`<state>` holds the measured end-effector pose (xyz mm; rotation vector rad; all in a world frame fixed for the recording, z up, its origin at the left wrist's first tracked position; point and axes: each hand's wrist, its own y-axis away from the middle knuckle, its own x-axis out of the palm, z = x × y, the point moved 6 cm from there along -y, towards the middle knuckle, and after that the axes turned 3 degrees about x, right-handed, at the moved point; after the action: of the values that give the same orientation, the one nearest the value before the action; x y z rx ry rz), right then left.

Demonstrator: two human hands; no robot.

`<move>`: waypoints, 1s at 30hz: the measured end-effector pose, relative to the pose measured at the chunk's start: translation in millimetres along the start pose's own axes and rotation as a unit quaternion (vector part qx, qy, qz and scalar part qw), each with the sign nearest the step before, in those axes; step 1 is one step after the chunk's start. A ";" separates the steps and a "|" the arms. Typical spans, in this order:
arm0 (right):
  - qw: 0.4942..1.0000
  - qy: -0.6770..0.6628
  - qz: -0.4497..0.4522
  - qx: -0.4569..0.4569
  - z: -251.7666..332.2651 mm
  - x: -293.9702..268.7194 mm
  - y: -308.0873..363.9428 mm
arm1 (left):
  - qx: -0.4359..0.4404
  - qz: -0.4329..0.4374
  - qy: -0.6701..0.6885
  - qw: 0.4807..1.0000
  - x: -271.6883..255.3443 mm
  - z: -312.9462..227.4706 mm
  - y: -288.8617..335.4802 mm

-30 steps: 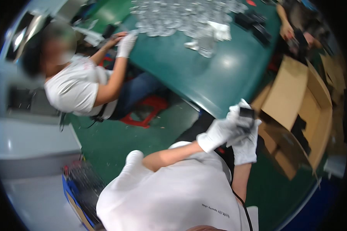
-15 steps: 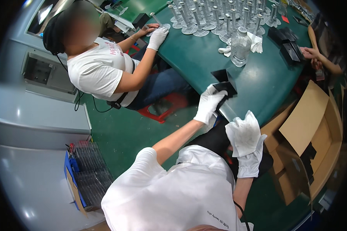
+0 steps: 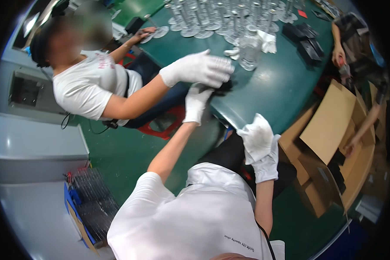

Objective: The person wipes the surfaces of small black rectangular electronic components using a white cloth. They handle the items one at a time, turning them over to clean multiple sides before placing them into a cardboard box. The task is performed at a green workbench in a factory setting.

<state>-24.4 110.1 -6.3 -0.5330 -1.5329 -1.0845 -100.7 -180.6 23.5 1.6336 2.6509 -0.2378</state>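
Note:
My left hand [image 3: 197, 105], in a white glove, reaches out at the table's near left corner. A small black box [image 3: 224, 88] is at its fingertips, mostly hidden by a co-worker's white-gloved hand [image 3: 199, 69] stretched over it. My fingers are partly covered but appear closed on the box's near side. In front of my lap, my gloved right hand [image 3: 266, 162] is closed on a folded white cloth [image 3: 257, 138], held beside the table's near edge.
Several clear glass pieces with stems and round bases [image 3: 203, 21] crowd the green table [image 3: 268, 97]. A glass jar [image 3: 249, 52], white gloves [image 3: 268, 41] and black boxes [image 3: 308, 51] stand nearer. An open carton [image 3: 329, 125] is at right; another person's hand [image 3: 339, 56] is beyond it.
My left hand has moved left with the black box, toward the co-worker. The co-worker's gloved hand has left the glass base and come over the box. My right hand keeps the cloth.

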 end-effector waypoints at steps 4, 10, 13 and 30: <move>0.999 -0.028 -0.013 -0.021 -0.1 9.0 1.5 | 0.029 -0.005 -0.295 0.955 -5.3 -1.7 -7.7; 0.993 -0.045 0.103 -0.015 2.7 23.5 -1.4 | 0.190 -0.156 -0.196 0.949 -1.0 -15.4 55.3; 0.990 -0.060 0.124 0.009 1.7 13.8 -2.5 | 0.261 -0.026 -0.214 0.941 42.9 -38.9 67.3; 0.738 0.639 0.152 -0.157 10.7 39.6 -4.8 | 0.501 0.265 -0.413 0.713 457.1 -137.3 -99.1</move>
<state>-44.5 108.2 29.8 -0.1251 -0.0323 -1.0506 -386.9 200.0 127.3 1.6743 1.2430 -2.0300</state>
